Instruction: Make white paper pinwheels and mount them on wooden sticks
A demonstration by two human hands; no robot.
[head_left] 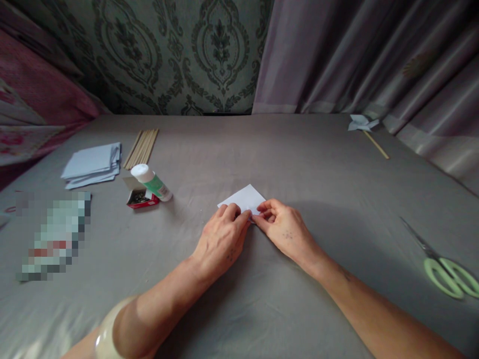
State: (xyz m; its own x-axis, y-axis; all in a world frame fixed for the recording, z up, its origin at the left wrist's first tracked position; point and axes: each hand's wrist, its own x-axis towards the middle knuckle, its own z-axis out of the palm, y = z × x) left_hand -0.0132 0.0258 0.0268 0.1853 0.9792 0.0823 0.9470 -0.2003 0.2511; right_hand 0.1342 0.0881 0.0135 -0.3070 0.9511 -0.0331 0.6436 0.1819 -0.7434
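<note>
**Handling of a white paper sheet (247,196) with both hands**

The sheet lies at centre on the grey cloth (209,149), beneath the fingers. The right hand (286,227) pinches its near right edge between thumb and fingertips; the left hand (223,229) curls over its near left part, though whether it pinches cannot be told. Left: glue stick (159,188) beside an open red box (144,204). Right: scissors (443,274); beyond them, a paper pinwheel (362,123) on a stick (377,145).
</note>
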